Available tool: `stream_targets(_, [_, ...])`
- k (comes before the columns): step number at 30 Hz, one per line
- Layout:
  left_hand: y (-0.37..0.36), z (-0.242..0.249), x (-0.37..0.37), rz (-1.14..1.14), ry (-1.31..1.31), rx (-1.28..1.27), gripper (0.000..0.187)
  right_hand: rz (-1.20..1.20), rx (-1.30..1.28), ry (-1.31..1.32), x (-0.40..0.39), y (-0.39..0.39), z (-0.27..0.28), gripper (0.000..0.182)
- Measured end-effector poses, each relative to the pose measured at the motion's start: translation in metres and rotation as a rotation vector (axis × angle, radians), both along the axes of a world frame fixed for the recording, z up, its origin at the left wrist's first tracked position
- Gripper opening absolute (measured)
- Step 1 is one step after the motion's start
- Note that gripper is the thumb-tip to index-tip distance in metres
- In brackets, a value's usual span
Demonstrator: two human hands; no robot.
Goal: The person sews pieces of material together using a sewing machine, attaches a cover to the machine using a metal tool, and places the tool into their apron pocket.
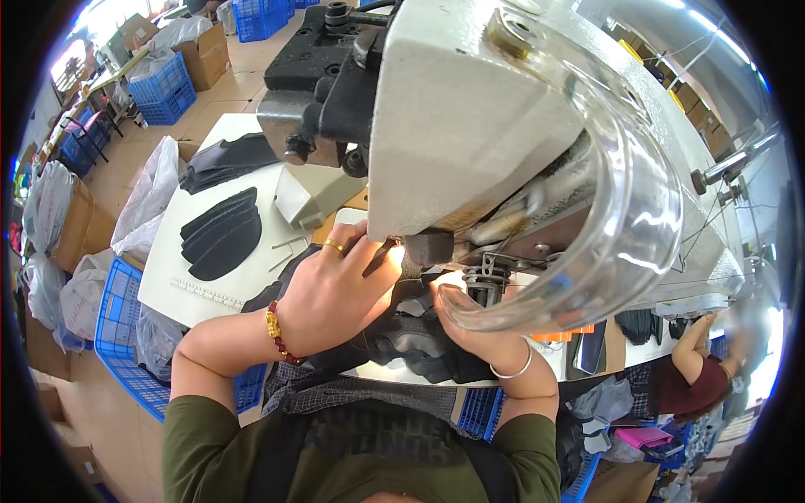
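Left hand: the left hand is palm down, fingers bent and slightly spread, beside the lit area under the machine head; fingertips partly hidden, so cannot tell whether they pinch or only press the cloth.
Right hand: the right hand is on the other side of the lit area, partly behind the guard; its grip cannot be told.
Workpiece: black, bunched fabric with grey patches lies between the hands, under the machine head and along the near table edge.
Machine: a large off-white metal sewing machine stands over the work; a clear, curved plastic guard bulges from its right side.
Table, left: on the white tabletop, a fanned stack of black, curved fabric pieces lies near a white ruler strip.
Table, right: a dark, rectangular phone lies beyond the right wrist, which bears a silver-coloured bangle.
Floor, left: a blue plastic crate sits just beside the table.
Background, right: another person in a dark red top, arm bent.
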State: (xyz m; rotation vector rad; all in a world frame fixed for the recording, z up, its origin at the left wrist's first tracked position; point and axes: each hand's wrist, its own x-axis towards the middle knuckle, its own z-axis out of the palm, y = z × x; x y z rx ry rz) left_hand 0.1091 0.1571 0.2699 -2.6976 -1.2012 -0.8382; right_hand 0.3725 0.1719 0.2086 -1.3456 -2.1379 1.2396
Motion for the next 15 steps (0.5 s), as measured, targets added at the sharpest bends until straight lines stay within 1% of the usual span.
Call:
stream_targets(2, [-0.002, 0.004, 0.002, 0.011, -0.037, 0.006, 0.04, 0.035, -0.075, 0.327, -0.026, -0.005, 0.038, 0.047])
stream_targets(3, [-0.005, 0.014, 0.003, 0.037, -0.011, 0.025, 0.039, 0.101, 0.162, 0.35, -0.036, -0.005, 0.049, 0.033])
stream_targets(4, [-0.007, 0.021, 0.005, 0.065, 0.014, 0.045, 0.038, 0.099, 0.161, 0.348, -0.041, -0.005, 0.047, 0.033])
stream_targets(6, [-0.007, 0.025, 0.01, 0.077, -0.029, 0.078, 0.037, -0.085, -0.294, 0.486, -0.048, -0.005, 0.044, 0.035])
stream_targets(8, [-0.007, 0.022, 0.011, 0.089, -0.069, 0.112, 0.037, -0.076, -0.246, 0.441, -0.053, -0.008, 0.058, 0.036])
stream_targets(10, [-0.007, 0.003, 0.012, 0.075, -0.108, -0.015, 0.038, -0.072, -0.217, 0.317, -0.055, -0.01, 0.067, 0.035])
stream_targets(11, [-0.005, -0.004, 0.013, 0.071, -0.103, -0.017, 0.038, -0.081, -0.199, 0.315, -0.053, -0.01, 0.059, 0.034])
stream_targets(12, [-0.002, -0.007, 0.017, 0.115, -0.072, 0.105, 0.037, -0.085, -0.197, 0.319, -0.052, -0.01, 0.056, 0.034])
stream_targets(13, [-0.001, -0.008, 0.021, 0.162, -0.043, 0.227, 0.036, -0.069, -0.124, 0.336, -0.051, -0.01, 0.053, 0.033])
stream_targets(14, [-0.005, -0.006, 0.025, 0.159, -0.041, 0.226, 0.036, -0.051, -0.053, 0.351, -0.051, -0.01, 0.049, 0.032])
stream_targets(15, [-0.01, 0.007, 0.028, 0.214, -0.025, 0.251, 0.035, -0.056, -0.05, 0.358, -0.049, -0.008, 0.029, 0.032])
